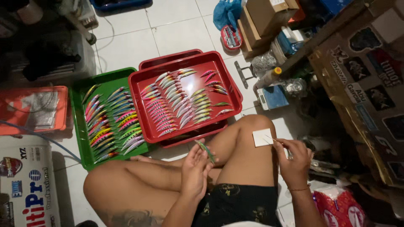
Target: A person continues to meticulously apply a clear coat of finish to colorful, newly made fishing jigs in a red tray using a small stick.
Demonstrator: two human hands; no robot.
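I sit cross-legged on a white tiled floor. My left hand (196,169) holds a slim green fishing lure (206,151) over my lap, its tip pointing up toward the trays. My right hand (294,162) pinches a thin pointed tool (274,141) whose tip rests on a small white square pad (262,137) lying on my right knee. In front of my legs a red tray (141,110) holds rows of pink, silver and green lures. A green tray (78,138) to its left holds rows of multicoloured lures.
A second red tray (168,57) lies under the first. An orange tray (61,110) with a mesh sheet sits far left, a printed box (25,185) below it. Cardboard boxes (263,17), a blue bag (226,12) and clutter fill the right. A red patterned pack (338,206) lies by my right arm.
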